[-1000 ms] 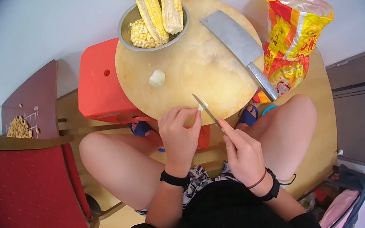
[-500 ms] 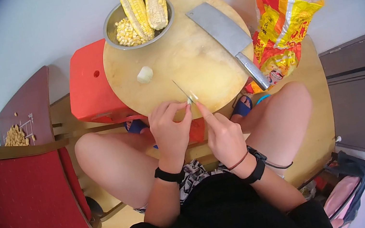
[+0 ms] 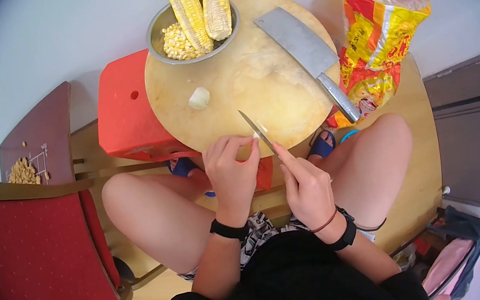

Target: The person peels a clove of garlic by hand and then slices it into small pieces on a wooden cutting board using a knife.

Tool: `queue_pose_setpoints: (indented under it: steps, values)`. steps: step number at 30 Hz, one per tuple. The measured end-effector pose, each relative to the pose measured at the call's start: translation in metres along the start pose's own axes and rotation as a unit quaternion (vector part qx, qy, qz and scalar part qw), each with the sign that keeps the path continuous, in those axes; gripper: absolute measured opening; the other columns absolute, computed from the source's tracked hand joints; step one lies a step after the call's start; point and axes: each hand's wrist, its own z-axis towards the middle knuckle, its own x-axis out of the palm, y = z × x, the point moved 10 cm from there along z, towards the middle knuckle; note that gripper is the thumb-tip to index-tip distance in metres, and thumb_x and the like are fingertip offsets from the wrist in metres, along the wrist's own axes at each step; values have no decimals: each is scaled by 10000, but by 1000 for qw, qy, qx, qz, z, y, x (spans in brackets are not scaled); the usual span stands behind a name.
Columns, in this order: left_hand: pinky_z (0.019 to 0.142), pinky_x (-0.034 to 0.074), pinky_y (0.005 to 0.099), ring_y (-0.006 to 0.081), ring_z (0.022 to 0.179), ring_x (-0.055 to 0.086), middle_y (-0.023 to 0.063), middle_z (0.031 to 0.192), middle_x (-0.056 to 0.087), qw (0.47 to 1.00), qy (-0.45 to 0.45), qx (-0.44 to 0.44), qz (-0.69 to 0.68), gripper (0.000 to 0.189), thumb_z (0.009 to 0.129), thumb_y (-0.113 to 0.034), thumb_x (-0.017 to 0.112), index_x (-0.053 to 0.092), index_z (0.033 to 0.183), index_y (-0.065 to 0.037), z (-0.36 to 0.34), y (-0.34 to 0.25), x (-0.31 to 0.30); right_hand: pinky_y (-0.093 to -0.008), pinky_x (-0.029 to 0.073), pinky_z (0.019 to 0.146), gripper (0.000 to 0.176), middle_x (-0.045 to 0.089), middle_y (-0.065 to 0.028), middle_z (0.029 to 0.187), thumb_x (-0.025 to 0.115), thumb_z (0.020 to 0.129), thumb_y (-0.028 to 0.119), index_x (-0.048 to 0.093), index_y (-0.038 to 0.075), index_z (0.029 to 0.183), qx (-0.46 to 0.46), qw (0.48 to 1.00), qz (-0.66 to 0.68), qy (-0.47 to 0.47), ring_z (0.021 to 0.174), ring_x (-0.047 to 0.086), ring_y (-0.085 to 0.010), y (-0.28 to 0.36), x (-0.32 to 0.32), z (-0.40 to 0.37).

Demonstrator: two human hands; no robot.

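In my right hand [image 3: 305, 186] is a small knife [image 3: 255, 123], its thin blade pointing up and to the left over the near edge of the round wooden cutting board [image 3: 228, 84]. My left hand [image 3: 232, 170] is closed in a pinch beside the blade. A small pale piece [image 3: 255, 135] shows at its fingertips, touching or very near the knife; its kind is too small to tell. A whitish, rounded chunk [image 3: 199, 98] lies on the board, beyond my left hand.
A metal bowl [image 3: 155, 49] at the board's far edge holds loose corn kernels [image 3: 177, 42] and two corn cobs [image 3: 188, 14]. A cleaver [image 3: 298, 40] lies at the right, near a colourful plastic bag [image 3: 383, 34]. A red stool [image 3: 128, 115] and red chair [image 3: 35, 263] stand left.
The knife has turned so more of its flat blade shows, and my right hand has shifted slightly down and right. My left hand keeps its pinch. The whole view has shifted a little.
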Motion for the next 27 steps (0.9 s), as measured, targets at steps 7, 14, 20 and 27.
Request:
queue_pose_setpoints:
  steps: [7, 14, 20, 27]
  values:
    - [827, 455, 396, 273, 878, 671, 45, 877, 719, 1000, 2, -4, -2, 112, 815, -110, 845, 741, 854, -97, 0, 1, 1, -482, 555, 609, 616, 597, -181, 775, 650, 905, -32, 615, 125, 1500, -7, 998, -60, 20, 661, 658, -389, 2, 1, -2]
    - [740, 476, 377, 262, 749, 645, 78, 825, 712, 999, -19, 34, 2, 94, 800, -76, 847, 778, 861, -56, 4, -8, -3, -482, 563, 583, 643, 609, -175, 768, 648, 888, -38, 609, 132, 1507, -35, 997, -66, -5, 632, 657, -387, -3, 18, 11]
    - [831, 452, 407, 275, 875, 663, 42, 873, 708, 1000, -10, 2, 5, 112, 818, -120, 845, 743, 861, -103, 0, -1, 0, -480, 551, 616, 593, 599, -185, 759, 647, 924, -26, 621, 124, 1496, -27, 1000, -11, -9, 658, 657, -381, -7, 13, 9]
    - [789, 452, 386, 268, 818, 647, 57, 829, 695, 1000, -19, 15, 5, 95, 809, -99, 847, 763, 851, -85, 1, -5, -3, -449, 538, 651, 523, 611, -205, 781, 656, 954, -33, 658, 115, 1456, 7, 1000, 7, -10, 681, 651, -377, -6, 6, 1]
